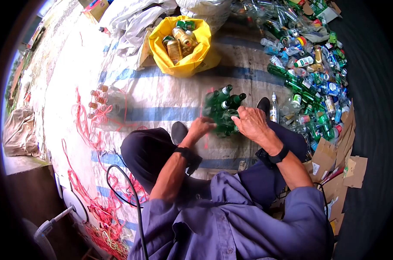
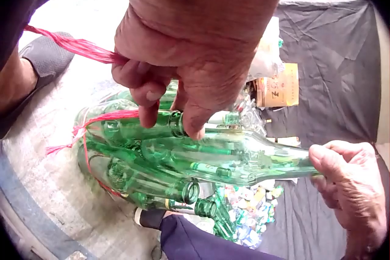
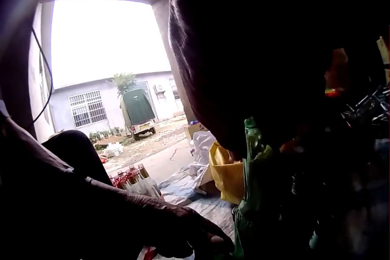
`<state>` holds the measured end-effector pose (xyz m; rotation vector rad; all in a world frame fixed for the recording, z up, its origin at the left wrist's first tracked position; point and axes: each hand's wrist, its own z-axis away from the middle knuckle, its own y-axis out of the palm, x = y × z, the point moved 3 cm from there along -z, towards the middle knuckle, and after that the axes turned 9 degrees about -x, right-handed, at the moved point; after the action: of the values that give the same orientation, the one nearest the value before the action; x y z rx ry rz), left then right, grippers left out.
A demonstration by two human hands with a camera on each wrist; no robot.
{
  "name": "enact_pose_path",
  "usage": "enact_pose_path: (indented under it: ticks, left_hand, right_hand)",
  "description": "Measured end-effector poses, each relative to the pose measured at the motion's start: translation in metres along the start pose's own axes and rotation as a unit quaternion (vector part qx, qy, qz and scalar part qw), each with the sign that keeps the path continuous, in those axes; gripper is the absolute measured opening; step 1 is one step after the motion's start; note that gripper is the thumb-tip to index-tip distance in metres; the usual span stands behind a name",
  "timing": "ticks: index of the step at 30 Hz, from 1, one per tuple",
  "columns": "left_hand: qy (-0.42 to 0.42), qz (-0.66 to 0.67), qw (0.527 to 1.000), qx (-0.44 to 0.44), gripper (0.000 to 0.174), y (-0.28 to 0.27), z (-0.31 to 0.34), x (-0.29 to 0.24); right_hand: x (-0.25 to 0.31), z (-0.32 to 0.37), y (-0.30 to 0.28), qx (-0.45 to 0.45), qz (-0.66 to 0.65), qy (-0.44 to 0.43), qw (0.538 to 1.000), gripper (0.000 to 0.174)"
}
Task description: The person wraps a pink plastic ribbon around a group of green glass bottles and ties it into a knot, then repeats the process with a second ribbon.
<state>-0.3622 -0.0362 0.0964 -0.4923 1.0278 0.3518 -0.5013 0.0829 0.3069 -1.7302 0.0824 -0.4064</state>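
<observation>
A bundle of green glass bottles lies between my hands, with pink-red plastic twine looped around it. My left hand is at the bundle's left side. Its curled fingers grip the twine, which trails off to the left in the left wrist view, and its fingertips come down at a bottle mouth. On the other side, my right hand pinches the neck of a green bottle, whose body lies against the others. The right wrist view is mostly dark, hiding much of the right hand.
Clear bottles tied with red twine stand at the left. A yellow bag of cans sits ahead. Loose bottles and cans are heaped at the right, beside cardboard. Red twine lies tangled near a fan.
</observation>
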Motion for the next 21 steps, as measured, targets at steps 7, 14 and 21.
enact_pose_path:
  ticks: [7, 14, 21]
  left_hand:
    - [-0.011, 0.004, 1.000, 0.007, 0.039, 0.003, -0.004, 0.008]
    - [-0.016, 0.012, 1.000, 0.003, 0.041, 0.004, -0.008, 0.016]
    - [-0.015, -0.022, 1.000, -0.011, 0.043, -0.001, -0.001, 0.001]
  right_hand:
    - [0.007, -0.007, -0.001, 0.029, 0.023, 0.004, 0.999, 0.027]
    - [0.012, -0.017, 0.008, 0.049, 0.018, -0.019, 0.998, 0.027]
    - [0.017, -0.019, 0.018, 0.032, 0.030, -0.047, 0.998, 0.029]
